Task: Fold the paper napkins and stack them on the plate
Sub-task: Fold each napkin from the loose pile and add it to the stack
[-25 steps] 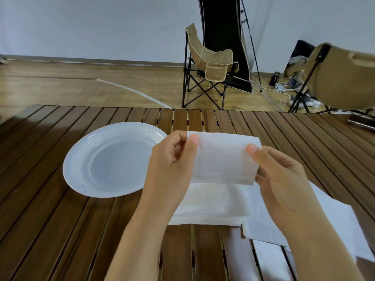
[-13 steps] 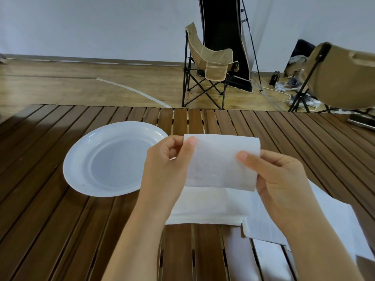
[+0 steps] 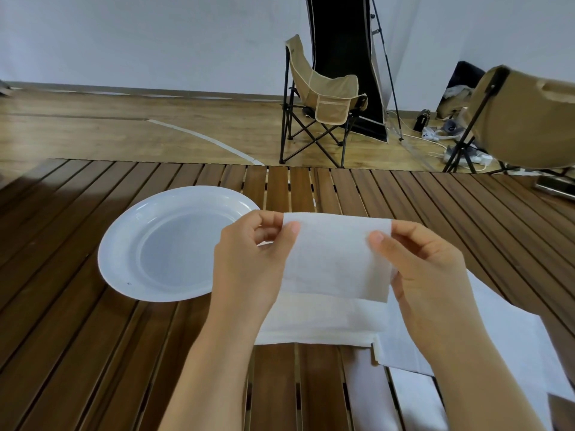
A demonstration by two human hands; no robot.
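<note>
Fingertips of the left hand (image 3: 249, 259) and right hand (image 3: 426, 269) pinch a folded napkin (image 3: 336, 256) by its top corners, raised above the spare napkins (image 3: 323, 321) beside the plate (image 3: 124, 244), probably to square its fold.

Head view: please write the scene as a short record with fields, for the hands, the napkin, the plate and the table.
left hand: left hand pinches the left top corner of the folded napkin
right hand: right hand pinches its right top corner
held napkin: folded paper napkin, white, lifted above the table
plate: white plate, nothing on it, left of the hands
other napkins: unfolded napkins lying flat under the hands
table: wooden slat table
background: folding camp chair on the floor
</note>
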